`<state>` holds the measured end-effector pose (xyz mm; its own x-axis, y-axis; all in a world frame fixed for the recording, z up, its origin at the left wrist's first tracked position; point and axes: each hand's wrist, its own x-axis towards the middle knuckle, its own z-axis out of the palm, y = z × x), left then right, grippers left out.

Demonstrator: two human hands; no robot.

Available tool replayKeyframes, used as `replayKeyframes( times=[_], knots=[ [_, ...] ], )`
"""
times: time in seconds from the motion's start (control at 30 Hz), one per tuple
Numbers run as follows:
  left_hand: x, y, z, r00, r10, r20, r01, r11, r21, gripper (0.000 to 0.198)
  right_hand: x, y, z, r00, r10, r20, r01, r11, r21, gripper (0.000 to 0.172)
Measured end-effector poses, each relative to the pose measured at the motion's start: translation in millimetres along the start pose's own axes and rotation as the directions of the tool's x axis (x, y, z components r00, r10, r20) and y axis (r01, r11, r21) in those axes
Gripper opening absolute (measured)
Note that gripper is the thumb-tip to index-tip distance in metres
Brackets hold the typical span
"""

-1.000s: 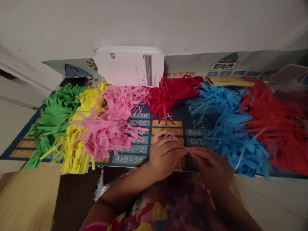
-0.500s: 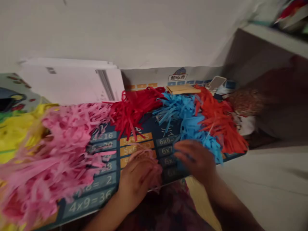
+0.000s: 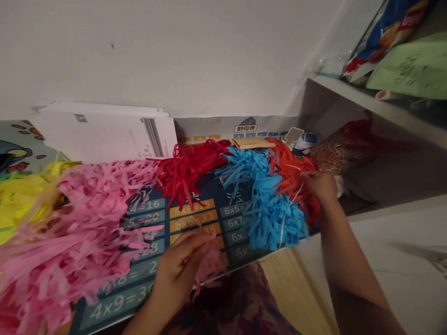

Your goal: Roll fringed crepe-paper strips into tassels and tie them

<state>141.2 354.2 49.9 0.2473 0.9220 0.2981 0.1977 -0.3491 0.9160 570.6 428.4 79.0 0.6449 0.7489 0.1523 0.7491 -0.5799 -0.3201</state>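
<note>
A pink tassel (image 3: 211,267) is showing at the fingers of the left hand (image 3: 174,265); brighter pink fringe (image 3: 94,232) is spreading left of them; a white string (image 3: 285,214) is curving over sky-blue fringe (image 3: 272,218) near the right hand's (image 3: 323,188) fingers; between both, a navy chart (image 3: 211,184) is bearing orange panels.

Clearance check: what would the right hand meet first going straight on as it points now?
Likely the orange paper fringe, close by the fingertips of the right hand; depth is unclear, so it may pass above.

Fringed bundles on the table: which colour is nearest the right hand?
The orange-red bundle, farthest right: the right hand is at its right side. The blue bundle, crimson bundle, pink pile and yellow bundle lie farther left.
</note>
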Motion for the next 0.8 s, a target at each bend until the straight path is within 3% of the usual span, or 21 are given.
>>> replayKeyframes(
  times=[0.07, 0.13, 0.17, 0.2, 0.27, 0.33, 0.5, 0.63, 0.8],
  knots=[
    [-0.8, 1.8, 1.8, 0.987, -0.156, -0.05, 0.15, 0.983, -0.11, 0.014, -24.9, -6.7, -8.9, 0.998, -0.03, -0.058, 0.034, 0.997, 0.073, 0.032],
    [-0.4, 5.9, 8.3, 0.926, -0.373, -0.058, 0.334, 0.881, -0.335, 0.011, -64.9, -24.5, -10.7, 0.993, -0.108, -0.045, 0.116, 0.965, 0.237, 0.038],
    [0.4, 8.5, 12.6, 0.877, -0.479, -0.026, 0.411, 0.778, -0.475, 0.017, -89.1, -36.7, -8.9, 0.988, -0.144, -0.045, 0.149, 0.888, 0.436, 0.039],
    [1.4, 10.7, 16.8, 0.825, -0.564, 0.036, 0.464, 0.639, -0.614, 0.024, -114.4, -49.7, -5.9, 0.971, -0.234, 0.042, 0.163, 0.785, 0.598, 0.038],
    [3.3, 13.3, 23.5, 0.74, -0.652, 0.166, 0.492, 0.355, -0.795, 0.036, -162.3, -75.1, 1.8, 0.911, -0.393, 0.127, 0.205, 0.697, 0.688, 0.032],
    [3.2, 12.7, 25.9, 0.695, -0.686, 0.215, 0.472, 0.21, -0.856, 0.04, -198.4, -95.4, 9.9, 0.869, -0.476, 0.13, 0.236, 0.632, 0.738, 0.027],
    [-4.9, 6.4, 18.4, 0.688, -0.704, 0.176, 0.416, 0.184, -0.891, 0.038, -230.8, -119.2, 23.8, 0.857, -0.51, 0.066, 0.288, 0.582, 0.761, 0.025],
    [-6.8, 3.0, 12.2, 0.698, -0.699, 0.154, 0.382, 0.183, -0.906, 0.042, -233.5, -123.1, 20.8, 0.788, -0.615, 0.02, 0.413, 0.553, 0.724, 0.021],
    [-3.2, 2.3, 11.6, 0.703, -0.701, 0.124, 0.38, 0.223, -0.898, 0.041, -236.0, -124.6, 19.9, 0.73, -0.679, 0.077, 0.422, 0.536, 0.731, 0.02]
  ],
)
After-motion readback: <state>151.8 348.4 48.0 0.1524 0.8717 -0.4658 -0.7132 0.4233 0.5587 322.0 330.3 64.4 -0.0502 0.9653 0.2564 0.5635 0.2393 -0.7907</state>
